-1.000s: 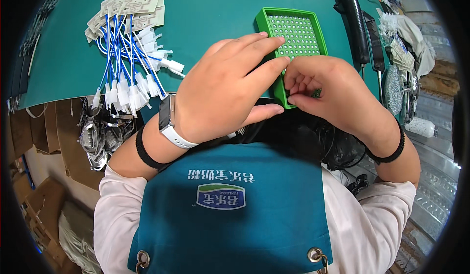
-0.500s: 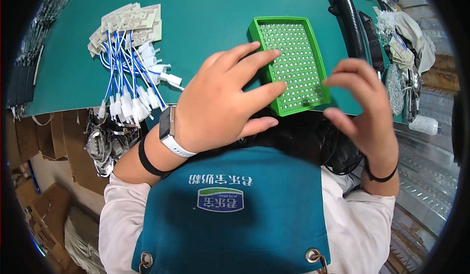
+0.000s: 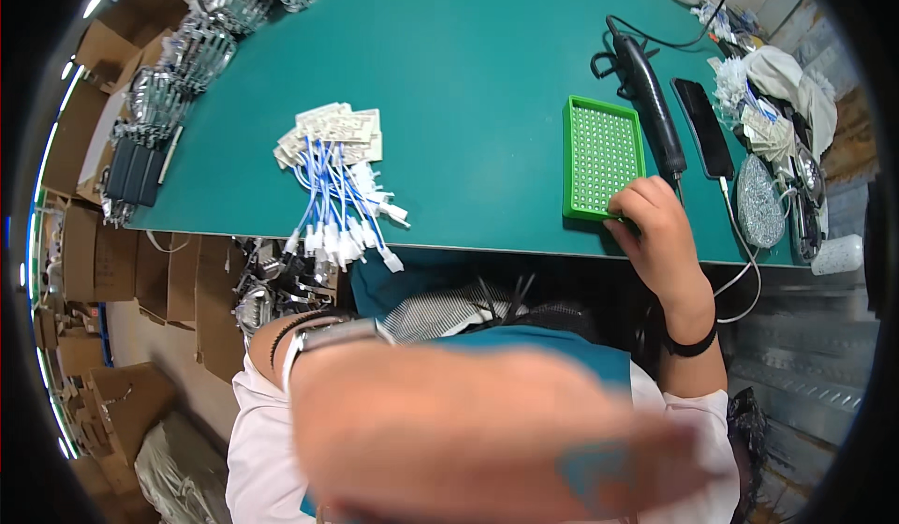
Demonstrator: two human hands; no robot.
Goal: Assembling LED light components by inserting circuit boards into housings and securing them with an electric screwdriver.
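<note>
Our left hand [image 3: 581, 440] sweeps across the lower view close to the lens, too blurred for us to tell how its fingers lie. Further left on the green mat [image 3: 468, 84] lies a bundle of blue-wired connectors [image 3: 332, 196], untouched. The green perforated tray [image 3: 602, 156] sits flat near the mat's front edge; our right hand [image 3: 660, 234] rests curled fingers on its near right corner. We judge the tray light, stiff plastic, slick on the mat; best gripped by its raised rim. A black driver tool [image 3: 651, 103] lies just beside it.
</note>
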